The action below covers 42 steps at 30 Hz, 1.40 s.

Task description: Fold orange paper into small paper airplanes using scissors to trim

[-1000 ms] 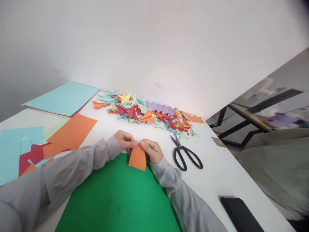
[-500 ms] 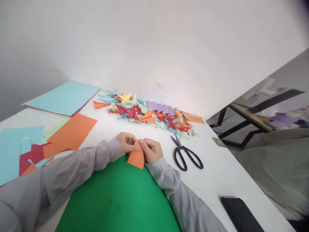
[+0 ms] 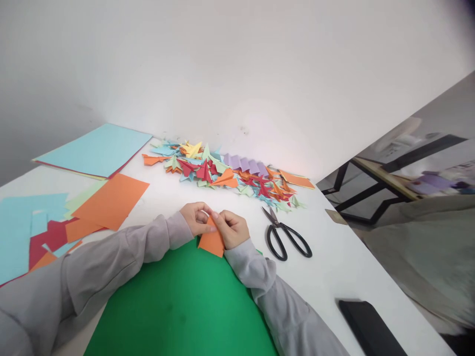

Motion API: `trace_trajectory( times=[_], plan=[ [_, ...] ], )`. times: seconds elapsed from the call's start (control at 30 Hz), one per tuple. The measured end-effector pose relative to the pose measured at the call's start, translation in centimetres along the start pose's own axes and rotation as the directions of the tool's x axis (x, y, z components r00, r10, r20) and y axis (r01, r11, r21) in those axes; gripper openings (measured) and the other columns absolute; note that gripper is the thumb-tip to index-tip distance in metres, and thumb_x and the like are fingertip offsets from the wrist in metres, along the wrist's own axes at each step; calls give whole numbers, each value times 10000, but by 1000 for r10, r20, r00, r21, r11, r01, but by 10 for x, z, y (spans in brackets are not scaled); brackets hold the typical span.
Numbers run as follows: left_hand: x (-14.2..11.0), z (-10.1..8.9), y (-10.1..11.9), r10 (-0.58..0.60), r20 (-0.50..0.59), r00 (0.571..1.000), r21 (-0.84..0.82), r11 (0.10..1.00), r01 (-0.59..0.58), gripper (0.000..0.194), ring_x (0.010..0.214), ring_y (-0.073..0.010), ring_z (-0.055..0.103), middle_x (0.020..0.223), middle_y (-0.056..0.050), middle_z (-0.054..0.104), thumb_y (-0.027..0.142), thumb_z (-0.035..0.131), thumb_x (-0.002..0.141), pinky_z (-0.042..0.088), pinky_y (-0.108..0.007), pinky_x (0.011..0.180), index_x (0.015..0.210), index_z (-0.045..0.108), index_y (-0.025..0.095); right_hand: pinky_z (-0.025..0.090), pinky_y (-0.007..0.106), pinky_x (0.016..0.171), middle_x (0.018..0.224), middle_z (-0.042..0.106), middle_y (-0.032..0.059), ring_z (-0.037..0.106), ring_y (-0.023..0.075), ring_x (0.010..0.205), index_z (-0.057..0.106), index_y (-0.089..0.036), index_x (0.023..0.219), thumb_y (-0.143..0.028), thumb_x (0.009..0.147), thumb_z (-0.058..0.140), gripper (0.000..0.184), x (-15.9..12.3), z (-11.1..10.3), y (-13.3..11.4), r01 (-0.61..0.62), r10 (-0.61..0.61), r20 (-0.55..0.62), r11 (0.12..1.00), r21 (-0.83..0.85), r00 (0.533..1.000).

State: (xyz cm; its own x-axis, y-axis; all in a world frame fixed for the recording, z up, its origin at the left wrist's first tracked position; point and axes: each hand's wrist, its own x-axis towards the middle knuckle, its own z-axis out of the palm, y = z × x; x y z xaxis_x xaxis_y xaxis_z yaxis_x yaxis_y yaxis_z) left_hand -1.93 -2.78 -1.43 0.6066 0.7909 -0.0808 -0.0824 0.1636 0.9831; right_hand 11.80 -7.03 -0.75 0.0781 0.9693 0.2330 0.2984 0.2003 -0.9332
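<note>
A small piece of orange paper [image 3: 213, 243], partly folded, is held between both hands over the far end of a green sheet [image 3: 181, 301]. My left hand [image 3: 196, 218] is closed, its thumb and fingers pinching the paper's upper left side. From the right, my right hand [image 3: 233, 230] grips the top and right edge, with the thumb pressed on the paper. The fingers behind the paper are hidden. Black-handled scissors [image 3: 275, 225] lie to the right of my right hand, blades partly apart.
Behind the hands, a long pile of folded paper planes [image 3: 226, 178] lines the wall. Loose orange sheets [image 3: 115, 200], blue paper [image 3: 15, 232] and red scraps lie at left, below a stack of large blue sheets [image 3: 96, 151]. A black phone-like object [image 3: 371, 326] rests at the right front.
The orange paper has shifted slightly right and turned a little, with less of it showing below the fingers. My right hand's thumb now covers more of its top. Both hands keep hold.
</note>
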Motion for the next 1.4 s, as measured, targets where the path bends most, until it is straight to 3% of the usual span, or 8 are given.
trace_trajectory(
  times=[0.17, 0.63, 0.93, 1.13, 1.4],
  plan=[
    [3, 0, -3, 49, 1, 999, 37, 998, -49, 427, 434, -83, 509, 468, 82, 515, 308, 787, 475, 365, -201, 441, 737, 488, 153, 244, 217, 425, 433, 341, -56, 292, 70, 445, 383, -190, 445, -464, 726, 510, 412, 2, 0, 0, 25, -25, 9, 998, -58, 1000],
    [1, 10, 6, 112, -41, 993, 65, 992, -109, 372, 455, -73, 484, 518, 83, 530, 305, 678, 562, 360, -207, 462, 763, 390, 181, 242, 210, 407, 433, 364, -59, 294, 69, 439, 429, -181, 461, -520, 697, 526, 424, 4, 1, 3, -99, 99, -107, 995, 3, 989],
    [7, 9, -8, 201, -91, 975, 39, 979, -198, 403, 410, -60, 438, 484, 101, 484, 341, 681, 555, 329, -187, 419, 782, 386, 188, 223, 206, 389, 427, 353, -64, 280, 64, 428, 427, -181, 470, -549, 694, 533, 444, 4, 1, 4, -139, 151, -149, 986, 87, 977],
    [4, 10, -5, 237, -105, 966, 140, 965, -221, 347, 374, -36, 327, 454, 129, 392, 317, 652, 595, 229, -174, 392, 790, 396, 187, 214, 205, 384, 422, 350, -65, 275, 64, 426, 428, -180, 465, -548, 681, 549, 443, 6, 1, 4, -149, 166, -168, 983, 108, 972],
    [-6, 15, 7, 284, -85, 955, 218, 941, -261, 261, 381, -36, 296, 450, 138, 337, 264, 592, 682, 216, -170, 415, 820, 386, 185, 208, 204, 376, 419, 332, -68, 267, 60, 417, 411, -182, 456, -558, 674, 555, 458, 6, 0, 4, -163, 187, -182, 977, 137, 965]
  ],
)
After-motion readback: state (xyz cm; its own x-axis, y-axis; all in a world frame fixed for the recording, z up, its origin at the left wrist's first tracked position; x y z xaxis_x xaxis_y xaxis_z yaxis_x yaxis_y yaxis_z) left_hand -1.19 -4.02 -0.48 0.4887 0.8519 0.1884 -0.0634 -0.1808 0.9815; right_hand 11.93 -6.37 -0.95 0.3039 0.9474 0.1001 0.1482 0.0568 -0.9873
